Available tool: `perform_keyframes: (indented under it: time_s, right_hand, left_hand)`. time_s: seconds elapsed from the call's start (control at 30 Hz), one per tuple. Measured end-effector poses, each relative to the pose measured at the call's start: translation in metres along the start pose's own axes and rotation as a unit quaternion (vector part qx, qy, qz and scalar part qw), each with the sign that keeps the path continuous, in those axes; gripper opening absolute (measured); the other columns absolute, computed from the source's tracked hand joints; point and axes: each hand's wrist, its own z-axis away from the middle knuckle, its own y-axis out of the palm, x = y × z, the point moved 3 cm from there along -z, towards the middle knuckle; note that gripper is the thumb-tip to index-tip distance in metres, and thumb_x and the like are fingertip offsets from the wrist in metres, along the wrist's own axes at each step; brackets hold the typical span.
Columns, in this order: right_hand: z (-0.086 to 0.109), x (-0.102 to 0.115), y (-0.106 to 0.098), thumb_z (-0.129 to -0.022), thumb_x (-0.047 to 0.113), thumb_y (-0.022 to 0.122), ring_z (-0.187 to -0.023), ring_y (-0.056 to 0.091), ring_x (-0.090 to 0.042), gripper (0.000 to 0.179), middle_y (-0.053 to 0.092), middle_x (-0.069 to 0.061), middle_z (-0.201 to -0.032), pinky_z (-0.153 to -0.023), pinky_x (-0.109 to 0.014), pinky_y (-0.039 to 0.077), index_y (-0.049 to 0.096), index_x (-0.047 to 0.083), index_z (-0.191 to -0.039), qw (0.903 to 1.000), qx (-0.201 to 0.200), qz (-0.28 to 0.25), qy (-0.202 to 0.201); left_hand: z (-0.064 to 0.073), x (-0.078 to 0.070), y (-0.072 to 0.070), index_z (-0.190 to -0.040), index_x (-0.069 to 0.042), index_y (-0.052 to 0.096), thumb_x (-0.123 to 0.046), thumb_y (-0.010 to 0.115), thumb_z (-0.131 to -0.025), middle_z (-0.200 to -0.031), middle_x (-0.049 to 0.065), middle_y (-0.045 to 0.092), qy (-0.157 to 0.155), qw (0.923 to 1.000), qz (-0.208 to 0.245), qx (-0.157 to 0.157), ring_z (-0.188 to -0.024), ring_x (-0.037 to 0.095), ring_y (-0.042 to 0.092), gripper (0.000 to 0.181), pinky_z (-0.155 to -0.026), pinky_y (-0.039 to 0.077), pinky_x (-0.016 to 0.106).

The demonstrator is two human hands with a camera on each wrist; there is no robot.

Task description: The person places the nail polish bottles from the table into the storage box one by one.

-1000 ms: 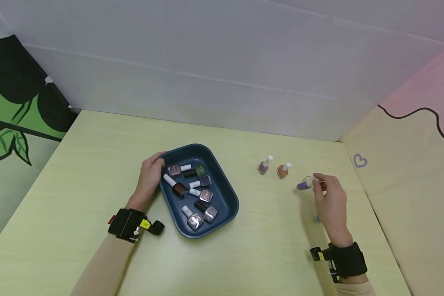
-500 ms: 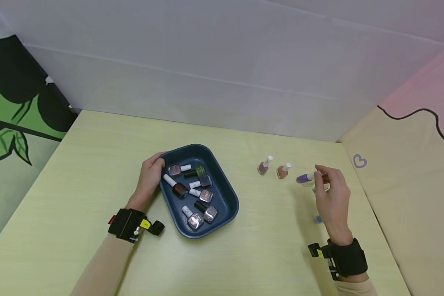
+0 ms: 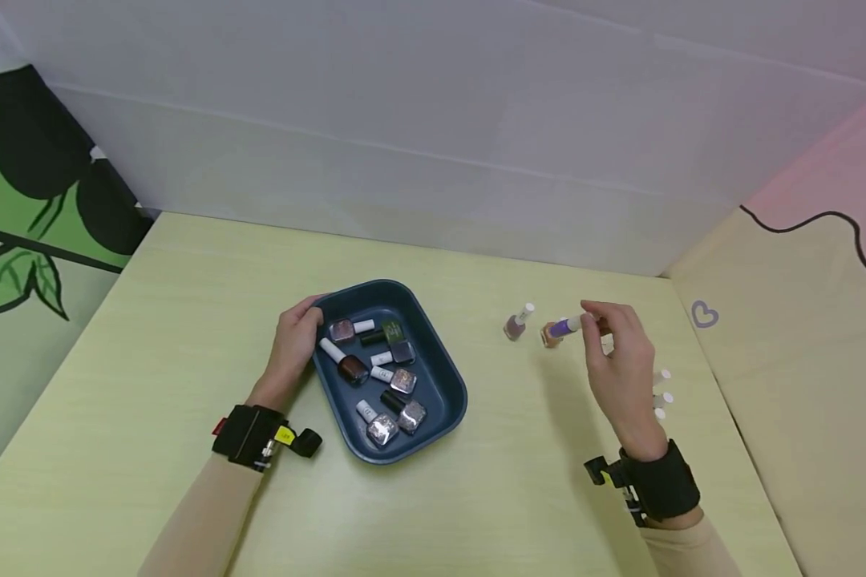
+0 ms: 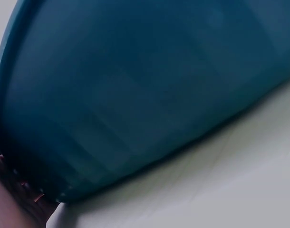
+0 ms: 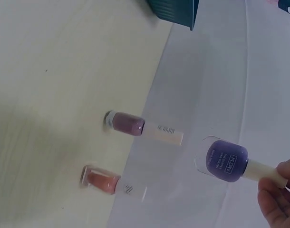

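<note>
My right hand (image 3: 621, 373) pinches the white cap of a purple nail polish bottle (image 5: 227, 160), held above the table. Behind it in the head view stands an orange nail polish bottle (image 3: 549, 336), partly covered. A mauve nail polish bottle (image 3: 514, 327) stands upright to its left. With my left hand (image 3: 290, 346) I grip the left side of a dark blue tray (image 3: 443, 413). Inside lie several nail polish bottles, among them a dark brown one (image 3: 352, 369) and a silver glitter one (image 3: 382, 430). The left wrist view is mostly filled by the tray's outer wall (image 4: 135, 95).
Several white-capped bottles (image 3: 663, 399) stand right of my right wrist, partly hidden by it. A pale wall (image 3: 404, 184) runs along the table's back edge. A beige and pink panel (image 3: 787, 353) borders the right side.
My right hand has moved left with the purple nail polish bottle, now in front of the orange one. White caps beyond my right wrist have come into sight. My left hand and the tray stay put.
</note>
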Motion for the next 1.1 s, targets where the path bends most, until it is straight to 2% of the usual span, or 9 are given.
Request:
perform_keyframes:
  time_s: [0.33,0.4,0.67,0.83,1.1]
  right_hand:
    - [-0.014,0.038,0.036,-0.090,0.005,0.057,-0.080,0.055,-0.013,0.022,0.060,-0.010,-0.100,-0.059,-0.027,0.043,0.065,0.000,-0.111,0.9941,0.065,-0.054,-0.067]
    - [-0.015,0.046,0.044,-0.090,0.004,0.058,-0.081,0.055,-0.013,0.023,0.060,-0.010,-0.101,-0.057,-0.029,0.043,0.064,0.000,-0.111,0.9912,0.081,-0.065,-0.081]
    - [-0.012,0.075,0.067,-0.086,0.003,0.062,-0.087,0.058,-0.011,0.026,0.061,-0.008,-0.105,-0.065,-0.028,0.051,0.064,0.001,-0.112,0.9749,0.147,-0.091,-0.140]
    - [-0.009,0.088,0.077,-0.088,0.005,0.060,-0.091,0.055,-0.010,0.026,0.060,-0.007,-0.108,-0.069,-0.024,0.050,0.063,0.003,-0.113,0.9593,0.196,-0.099,-0.178]
    - [-0.006,0.099,0.092,-0.092,0.011,0.057,-0.098,0.052,-0.006,0.025,0.058,-0.003,-0.111,-0.084,-0.019,0.048,0.063,0.006,-0.115,0.9216,0.300,-0.086,-0.231]
  left_hand:
    - [0.001,-0.003,-0.002,-0.133,-0.004,0.054,-0.013,0.032,-0.091,-0.133,0.014,0.054,-0.016,0.9999,-0.003,0.001,-0.122,0.024,0.044,0.048,-0.108,0.030,0.044]
    - [0.001,-0.004,-0.002,-0.133,-0.004,0.054,-0.013,0.033,-0.091,-0.133,0.014,0.054,-0.018,0.9998,-0.002,0.000,-0.122,0.024,0.044,0.047,-0.108,0.029,0.044]
    - [0.001,-0.006,-0.002,-0.133,-0.006,0.054,-0.015,0.033,-0.091,-0.133,0.012,0.055,-0.024,0.9997,-0.002,0.003,-0.122,0.023,0.044,0.048,-0.108,0.030,0.044]
    - [0.002,-0.006,-0.003,-0.133,-0.007,0.055,-0.015,0.033,-0.091,-0.133,0.012,0.055,-0.022,0.9997,-0.002,0.004,-0.121,0.023,0.045,0.048,-0.108,0.030,0.044]
    - [0.003,-0.009,-0.003,-0.133,-0.005,0.054,-0.014,0.032,-0.092,-0.133,0.014,0.055,-0.023,0.9997,-0.003,0.002,-0.121,0.024,0.045,0.047,-0.108,0.030,0.045]
